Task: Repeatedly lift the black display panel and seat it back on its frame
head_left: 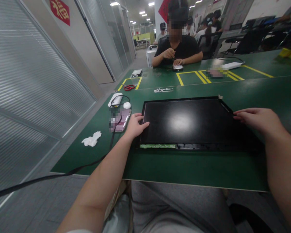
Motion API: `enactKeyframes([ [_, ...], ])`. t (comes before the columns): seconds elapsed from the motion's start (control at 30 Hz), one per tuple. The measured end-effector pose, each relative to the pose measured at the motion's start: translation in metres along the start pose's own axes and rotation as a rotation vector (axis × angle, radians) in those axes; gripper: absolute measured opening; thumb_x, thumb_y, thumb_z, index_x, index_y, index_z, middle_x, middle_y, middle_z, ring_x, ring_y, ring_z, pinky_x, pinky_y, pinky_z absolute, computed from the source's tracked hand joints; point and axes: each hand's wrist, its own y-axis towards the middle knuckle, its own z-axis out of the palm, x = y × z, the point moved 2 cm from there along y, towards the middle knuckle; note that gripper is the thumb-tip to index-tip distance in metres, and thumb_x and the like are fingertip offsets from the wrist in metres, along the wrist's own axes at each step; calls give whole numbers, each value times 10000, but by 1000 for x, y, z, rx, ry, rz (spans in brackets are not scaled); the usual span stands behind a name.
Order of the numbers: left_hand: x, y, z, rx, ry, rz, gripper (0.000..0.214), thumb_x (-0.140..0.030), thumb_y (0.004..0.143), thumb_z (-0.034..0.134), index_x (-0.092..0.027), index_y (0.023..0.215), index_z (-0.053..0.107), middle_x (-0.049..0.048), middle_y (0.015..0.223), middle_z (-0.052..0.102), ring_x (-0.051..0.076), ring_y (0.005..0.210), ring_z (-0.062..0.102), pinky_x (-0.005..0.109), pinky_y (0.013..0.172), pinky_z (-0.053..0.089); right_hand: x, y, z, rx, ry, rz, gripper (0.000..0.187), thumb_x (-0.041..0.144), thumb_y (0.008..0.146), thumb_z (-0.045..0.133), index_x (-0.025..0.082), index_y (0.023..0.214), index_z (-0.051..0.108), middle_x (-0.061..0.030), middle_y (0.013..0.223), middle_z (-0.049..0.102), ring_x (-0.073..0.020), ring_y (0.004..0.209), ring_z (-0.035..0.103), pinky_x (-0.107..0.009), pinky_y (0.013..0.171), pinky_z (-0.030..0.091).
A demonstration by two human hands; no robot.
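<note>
A flat black display panel (189, 121) lies on the green table (184, 165) in front of me, with a green circuit strip (157, 146) along its near edge. My left hand (135, 125) rests on the panel's left edge, thumb on top and fingers curled over the side. My right hand (258, 119) lies on the panel's right edge with its fingers stretched toward the far right corner. Neither hand lifts the panel off the table.
Left of the panel lie a phone (120, 119) with a black cable, a white power bank (115, 99), a small white round object (127, 105) and a crumpled tissue (91, 140). Red scissors (129, 87) lie farther back. A person in black (178, 48) sits opposite.
</note>
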Motion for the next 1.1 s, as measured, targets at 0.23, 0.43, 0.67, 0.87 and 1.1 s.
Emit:
enactKeyframes([
  [0.23,0,0,1,-9,-1,20,389,-370,760,758,-145,1076,740,139,1287,564,301,1259,554,457,1156,403,13,-14,-2,-13,57,63,254,347,688,620,205,837,768,-69,781,747,-237,784,688,-392,849,521],
  [0.43,-1,0,1,-15,14,23,388,-359,763,761,-135,1079,735,145,1290,568,298,1255,557,452,1152,409,14,-14,-4,-13,33,81,238,333,692,623,203,830,766,-67,784,745,-236,804,691,-383,863,514],
  [0.67,-1,0,1,-11,20,32,399,-379,760,754,-143,1081,731,137,1285,565,297,1244,560,457,1148,411,5,-4,-2,11,31,70,256,344,718,614,214,875,768,-56,824,756,-228,814,699,-400,903,509],
  [0.87,-3,0,1,-5,27,27,392,-373,767,750,-144,1084,728,138,1280,563,300,1255,552,458,1151,406,2,-2,-1,1,10,68,257,353,707,620,225,869,775,-48,821,759,-238,843,705,-403,912,505],
  [1.1,-2,-1,3,-12,27,30,381,-378,776,739,-160,1088,722,130,1281,557,300,1259,546,463,1160,394,9,-9,-4,-19,-13,57,238,342,697,618,216,826,774,-60,771,746,-239,796,691,-385,840,514],
])
